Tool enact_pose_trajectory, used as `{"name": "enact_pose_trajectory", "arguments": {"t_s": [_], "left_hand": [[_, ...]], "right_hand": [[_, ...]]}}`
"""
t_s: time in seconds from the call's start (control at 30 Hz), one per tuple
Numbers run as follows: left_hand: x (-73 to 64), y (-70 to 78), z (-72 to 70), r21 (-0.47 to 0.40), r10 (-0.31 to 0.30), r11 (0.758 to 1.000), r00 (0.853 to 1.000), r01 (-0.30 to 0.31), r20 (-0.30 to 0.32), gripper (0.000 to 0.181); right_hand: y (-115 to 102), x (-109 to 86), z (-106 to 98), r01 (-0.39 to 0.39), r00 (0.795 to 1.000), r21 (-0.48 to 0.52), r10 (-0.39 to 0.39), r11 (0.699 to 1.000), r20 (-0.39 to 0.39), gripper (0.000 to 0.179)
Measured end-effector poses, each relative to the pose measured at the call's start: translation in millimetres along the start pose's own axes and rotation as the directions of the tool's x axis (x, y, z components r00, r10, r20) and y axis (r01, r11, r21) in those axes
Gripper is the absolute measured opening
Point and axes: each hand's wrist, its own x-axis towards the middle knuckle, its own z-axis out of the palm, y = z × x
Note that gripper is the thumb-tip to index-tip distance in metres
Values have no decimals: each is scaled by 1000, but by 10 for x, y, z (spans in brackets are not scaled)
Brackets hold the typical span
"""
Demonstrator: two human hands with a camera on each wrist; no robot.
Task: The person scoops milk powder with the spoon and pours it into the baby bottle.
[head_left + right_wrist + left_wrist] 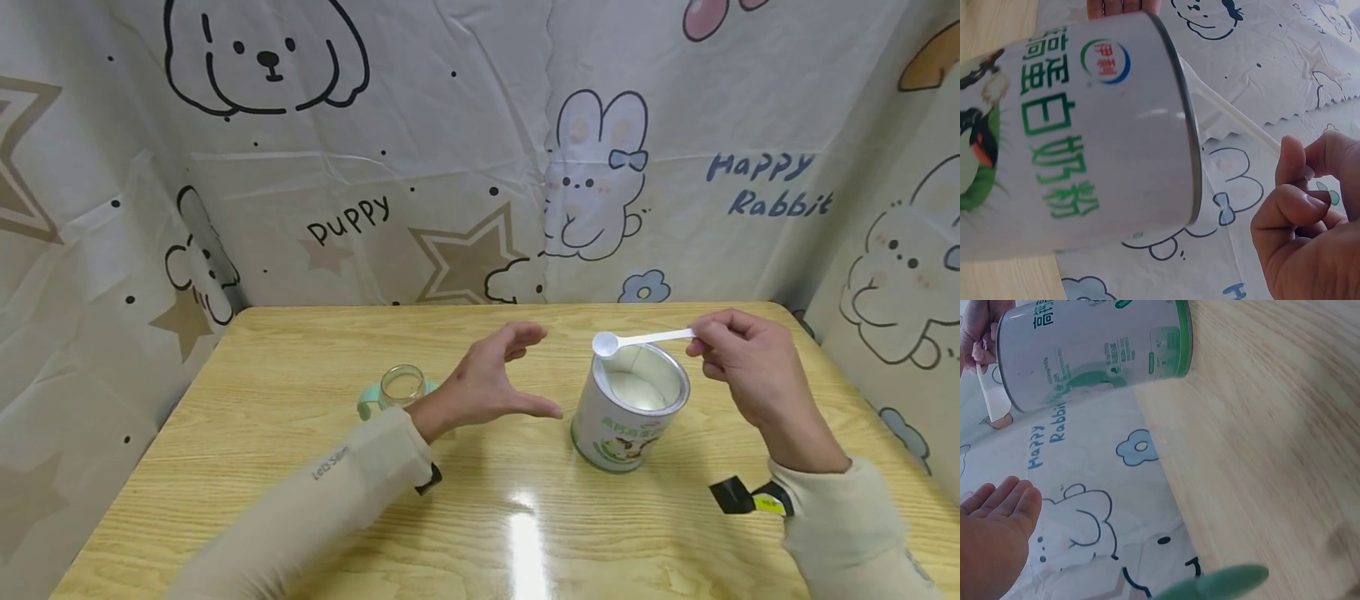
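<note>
A white milk powder can (618, 417) without a lid stands on the table, pale powder visible inside it. My right hand (750, 367) pinches the handle end of a white measuring scoop (652, 337), whose bowl is over the can's far left rim. In the right wrist view the scoop handle (1241, 122) runs from behind the can to the pinching fingers. To the left of the can, my left hand (495, 375) is held with thumb and fingers spread apart, holding nothing. Its fingers (1016, 503) look straight in the left wrist view.
Behind the left wrist stands a clear glass cup (402, 385) with mint green handles, partly hidden by the arm. The wooden table (285, 358) meets a printed cloth backdrop (465, 125) at its far edge. A glare spot lies near the front.
</note>
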Motion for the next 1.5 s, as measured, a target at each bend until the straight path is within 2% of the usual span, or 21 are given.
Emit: {"name": "enact_pose_trajectory", "arguments": {"t_s": [0.17, 0.33, 0.4, 0.47, 0.57, 0.73, 0.83, 1.0, 1.1, 1.27, 1.33, 1.5], "left_hand": [[48, 5, 90, 17, 6, 1000, 1000, -6, 6, 95], [99, 25, 191, 24, 22, 999, 1000, -23, 17, 99], [120, 28, 240, 24, 25, 999, 999, -25, 26, 101], [140, 27, 292, 25, 18, 1000, 999, -19, 32, 103], [164, 18, 360, 31, 3, 1000, 999, -4, 39, 106], [204, 31, 445, 37, -21, 999, 999, 20, 45, 108], [231, 43, 497, 32, -33, 999, 998, 31, 49, 109], [281, 52, 595, 6, -34, 999, 998, 33, 59, 108], [306, 53, 644, -8, -10, 1000, 998, 11, 54, 102], [309, 42, 691, -34, 4, 999, 999, -2, 38, 93], [308, 42, 701, -37, -6, 999, 999, 7, 34, 93], [317, 53, 709, -28, -25, 999, 999, 26, 19, 93]], "right_hand": [[51, -1, -53, -4, 1000, -61, 3, 998, -17, 14], [94, 11, -129, -10, 1000, -62, 10, 998, 2, 13], [106, 13, -156, -12, 1000, -91, 13, 996, 11, 13], [113, 7, -164, -8, 1000, -169, 10, 986, 13, 17], [112, -7, -141, 32, 999, -313, -27, 949, 23, 25], [83, -27, -46, 127, 992, -503, -121, 855, 44, 25], [67, -34, 12, 163, 986, -563, -160, 810, 55, 20], [65, -23, 100, 244, 969, -598, -215, 764, 121, 13], [59, -3, 145, 269, 963, -593, -206, 759, 173, 13], [29, 34, 203, 281, 952, -560, -151, 779, 268, 16], [13, 45, 223, 296, 941, -548, -141, 782, 307, 15], [-24, 56, 260, 351, 900, -505, -135, 789, 414, 13]]}}
